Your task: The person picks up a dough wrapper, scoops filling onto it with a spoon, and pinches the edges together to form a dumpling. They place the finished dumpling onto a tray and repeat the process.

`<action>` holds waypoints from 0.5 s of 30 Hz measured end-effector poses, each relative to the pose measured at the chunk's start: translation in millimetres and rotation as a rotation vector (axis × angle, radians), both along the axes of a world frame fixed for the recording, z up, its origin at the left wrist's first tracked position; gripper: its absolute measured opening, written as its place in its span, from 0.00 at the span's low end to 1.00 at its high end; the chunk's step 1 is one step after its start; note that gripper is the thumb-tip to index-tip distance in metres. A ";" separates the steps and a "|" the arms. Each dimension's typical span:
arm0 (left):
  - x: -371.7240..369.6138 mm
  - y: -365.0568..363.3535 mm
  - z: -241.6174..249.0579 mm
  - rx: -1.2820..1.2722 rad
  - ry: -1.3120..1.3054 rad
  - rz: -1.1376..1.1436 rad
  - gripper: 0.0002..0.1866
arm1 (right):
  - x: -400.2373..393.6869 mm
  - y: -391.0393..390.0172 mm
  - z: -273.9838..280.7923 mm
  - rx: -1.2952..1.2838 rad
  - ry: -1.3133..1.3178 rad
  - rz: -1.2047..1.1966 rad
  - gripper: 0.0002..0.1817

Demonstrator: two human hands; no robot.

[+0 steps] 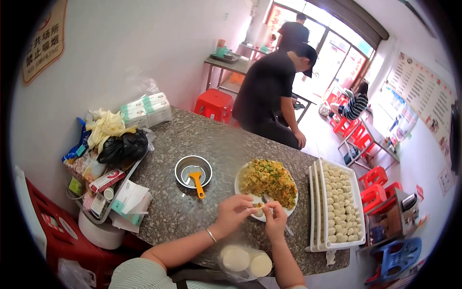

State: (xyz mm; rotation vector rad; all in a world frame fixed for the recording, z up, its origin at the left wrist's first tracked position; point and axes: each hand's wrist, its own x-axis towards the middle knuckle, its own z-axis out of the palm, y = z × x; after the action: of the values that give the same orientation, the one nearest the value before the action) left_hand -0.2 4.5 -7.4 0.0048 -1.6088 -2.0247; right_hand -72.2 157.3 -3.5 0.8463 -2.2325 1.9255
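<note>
My left hand (pixel 233 212), with a bracelet at its wrist, and my right hand (pixel 275 219) meet over the near edge of the white plate (pixel 237 185). Between their fingertips is a small dumpling (pixel 259 210), its pale wrapper folded around some yellowish filling. A heap of chopped yellow-green filling (pixel 268 182) covers the plate. Part of a metal utensil (pixel 265 198) shows in the heap behind my fingers. Close to my body, stacks of round dumpling wrappers (pixel 236 260) sit in clear plastic at the table's front edge.
Stacked white trays (pixel 313 202) hold rows of dumplings (pixel 339 204) on the right. A metal bowl (pixel 179 166) with an orange-handled scraper (pixel 196 182) stands left of the plate. Bags and boxes crowd a tray (pixel 126 180) at far left. A person (pixel 267 91) sits beyond the table.
</note>
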 end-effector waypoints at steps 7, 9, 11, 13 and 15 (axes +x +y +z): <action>4.6 2.6 11.0 0.166 0.017 -0.036 0.08 | 2.8 -0.4 -1.9 -0.062 -0.037 0.009 0.04; 4.3 -0.7 6.4 0.033 0.021 -0.026 0.08 | 3.1 -0.5 -1.6 -0.099 -0.066 0.011 0.03; 4.9 -4.8 3.3 -0.103 0.023 -0.019 0.09 | 3.8 0.7 -1.4 -0.096 -0.090 0.012 0.03; 6.0 -7.7 3.5 -0.251 0.054 -0.054 0.11 | 3.3 0.6 -2.3 -0.111 -0.095 0.020 0.03; 7.0 -6.9 9.7 -0.217 0.022 -0.068 0.12 | 2.8 0.8 -3.1 -0.130 -0.102 0.023 0.03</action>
State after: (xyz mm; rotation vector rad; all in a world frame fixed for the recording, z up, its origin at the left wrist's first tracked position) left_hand 6.8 -2.4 2.3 -0.1538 -1.8287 -1.8812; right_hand -69.4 158.1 -6.6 0.7766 -2.1306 2.1438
